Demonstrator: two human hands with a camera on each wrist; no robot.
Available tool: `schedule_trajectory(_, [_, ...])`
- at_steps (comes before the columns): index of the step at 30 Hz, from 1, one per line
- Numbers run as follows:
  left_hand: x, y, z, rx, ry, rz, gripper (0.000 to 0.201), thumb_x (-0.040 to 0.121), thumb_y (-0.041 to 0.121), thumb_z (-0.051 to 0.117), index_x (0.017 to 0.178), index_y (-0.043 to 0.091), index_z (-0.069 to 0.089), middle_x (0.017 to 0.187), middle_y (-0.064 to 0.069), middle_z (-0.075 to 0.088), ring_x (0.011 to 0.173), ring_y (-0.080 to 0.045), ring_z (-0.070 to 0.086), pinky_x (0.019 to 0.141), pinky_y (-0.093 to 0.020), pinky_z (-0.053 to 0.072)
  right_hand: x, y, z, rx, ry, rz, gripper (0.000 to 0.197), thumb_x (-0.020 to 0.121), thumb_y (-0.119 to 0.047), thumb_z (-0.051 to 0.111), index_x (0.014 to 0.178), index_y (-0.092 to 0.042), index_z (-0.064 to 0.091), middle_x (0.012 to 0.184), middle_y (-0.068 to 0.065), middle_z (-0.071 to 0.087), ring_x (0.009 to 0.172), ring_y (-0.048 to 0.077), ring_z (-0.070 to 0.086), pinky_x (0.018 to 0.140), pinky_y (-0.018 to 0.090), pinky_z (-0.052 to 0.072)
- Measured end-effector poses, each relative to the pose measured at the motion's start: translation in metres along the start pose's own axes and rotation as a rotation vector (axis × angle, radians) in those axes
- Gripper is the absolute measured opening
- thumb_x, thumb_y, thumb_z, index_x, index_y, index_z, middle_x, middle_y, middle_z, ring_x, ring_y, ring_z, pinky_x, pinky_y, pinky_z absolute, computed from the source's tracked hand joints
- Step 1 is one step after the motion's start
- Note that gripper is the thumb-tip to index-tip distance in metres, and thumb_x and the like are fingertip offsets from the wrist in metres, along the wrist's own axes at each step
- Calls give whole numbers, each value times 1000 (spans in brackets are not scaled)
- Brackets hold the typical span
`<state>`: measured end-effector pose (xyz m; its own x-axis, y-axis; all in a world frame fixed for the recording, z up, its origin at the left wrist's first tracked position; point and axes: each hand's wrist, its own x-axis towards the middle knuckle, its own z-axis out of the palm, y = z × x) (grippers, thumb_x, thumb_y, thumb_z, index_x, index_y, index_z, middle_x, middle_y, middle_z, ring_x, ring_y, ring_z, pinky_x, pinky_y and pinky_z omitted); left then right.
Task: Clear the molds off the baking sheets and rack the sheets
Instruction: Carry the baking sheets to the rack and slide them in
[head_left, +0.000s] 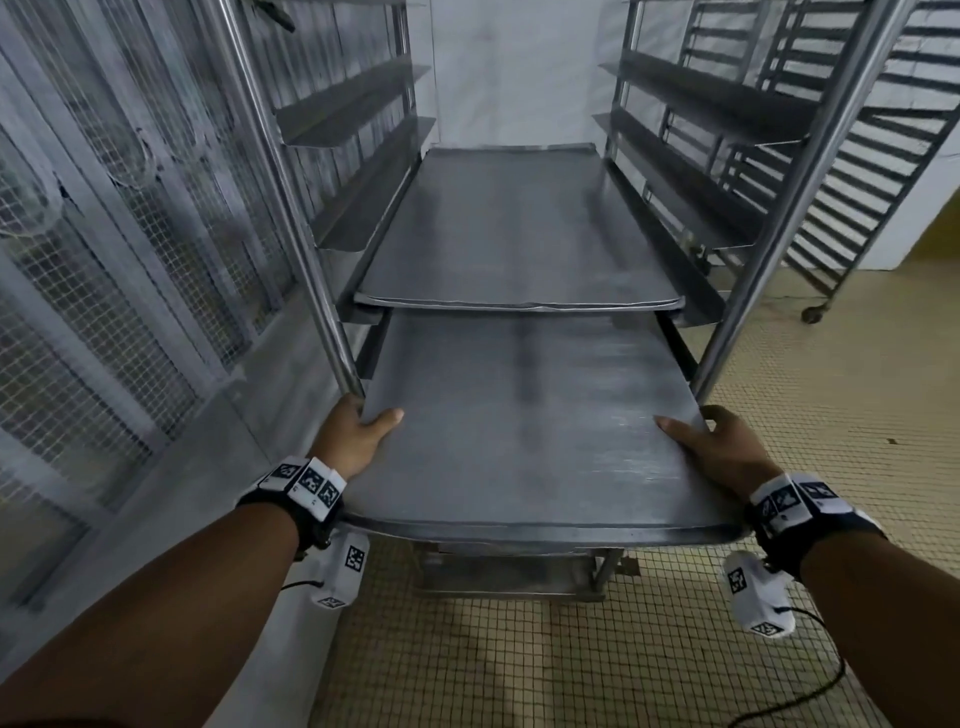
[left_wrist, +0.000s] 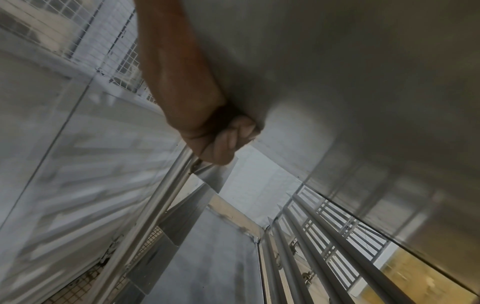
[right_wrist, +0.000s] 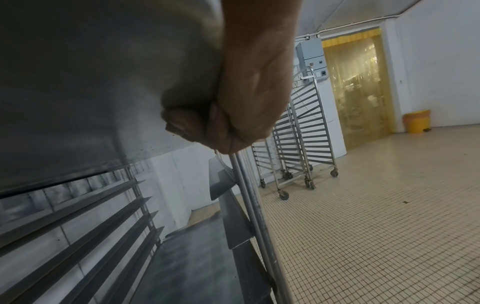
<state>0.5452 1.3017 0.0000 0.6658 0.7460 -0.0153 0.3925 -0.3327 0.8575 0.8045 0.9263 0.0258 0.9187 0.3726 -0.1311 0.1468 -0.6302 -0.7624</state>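
Note:
A bare grey baking sheet (head_left: 524, 431) lies flat, its far part inside the steel rack (head_left: 291, 208) and its near part sticking out toward me. My left hand (head_left: 358, 436) grips its left edge, thumb on top and fingers (left_wrist: 231, 139) curled underneath. On the right edge my right hand (head_left: 717, 447) grips the same way, its fingers (right_wrist: 197, 127) curled under the sheet's underside (right_wrist: 91, 82). One level higher, a second bare sheet (head_left: 519, 234) sits fully in the rack. No molds are in view.
Angled runners (head_left: 358, 98) line both sides of the rack above the sheets. A mesh-covered wall (head_left: 104, 260) stands close on the left. Several wheeled racks (right_wrist: 298, 148) stand at the right on the tiled floor (right_wrist: 376, 205), near a yellow strip curtain (right_wrist: 355, 86) and a yellow bin (right_wrist: 417, 121).

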Motion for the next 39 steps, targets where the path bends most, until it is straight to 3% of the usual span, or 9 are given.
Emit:
schedule_trajectory(8, [17,-10,-2,201,-30,-6,65,78,73,63,115,20,63,112,-2,73,104,-26,70,93,-43,55,11,2,1,-98,-6,-24,61,84,-61,67,123,-14,63,110,6,68,91,26,62,85,34,46])
schedule_trajectory(11, [14,0,-13,459,-88,16,69,87,68,57,134,18,50,125,-11,66,114,-35,65,91,-39,51,9,1,-9,-283,-27,-81,67,88,-66,57,133,-15,57,122,12,67,104,33,64,87,36,47])
schedule_trajectory(14, [2,18,-25,624,-88,96,66,89,62,60,135,15,48,119,-17,59,112,-39,61,85,-38,47,1,0,-23,-384,-9,-155,76,87,-69,53,143,-17,48,130,15,58,113,37,59,94,41,49])
schedule_trajectory(18, [-25,37,-13,693,-161,191,82,86,75,55,148,22,46,151,-10,46,139,-35,44,112,-48,39,-23,-8,-29,-455,8,-325,59,93,-60,50,138,-22,54,135,12,56,120,35,55,97,46,47])
schedule_trajectory(23, [-89,58,33,625,-314,358,96,72,93,43,137,24,59,141,3,54,134,-19,48,111,-43,40,-82,-18,-3,-447,-145,-549,92,72,-97,25,124,-30,62,121,-5,63,108,19,61,92,40,52])
schedule_trajectory(26, [-128,65,56,601,-285,456,103,64,96,42,129,21,67,135,3,60,128,-17,51,109,-35,41,-109,-16,21,-478,-167,-611,69,77,-86,40,112,-31,62,112,-10,63,104,15,59,94,38,48])
schedule_trajectory(29, [-145,56,68,477,-173,531,61,78,68,64,109,17,77,114,2,69,111,-17,61,99,-37,49,-119,-6,33,-429,-89,-696,43,82,-74,51,92,-33,60,88,-16,60,82,7,57,88,36,49])
schedule_trajectory(32, [-155,48,72,434,-98,582,30,86,41,75,104,16,77,106,5,70,105,-13,58,94,-40,51,-121,4,36,-445,-38,-759,31,87,-62,58,96,-32,58,89,-15,61,85,9,57,96,38,43])
schedule_trajectory(39, [-139,32,88,392,54,617,58,85,72,53,95,22,79,97,8,68,98,-16,61,89,-45,52,-110,7,45,-494,22,-678,29,91,-60,52,104,-35,59,108,-16,63,109,13,58,114,50,25])
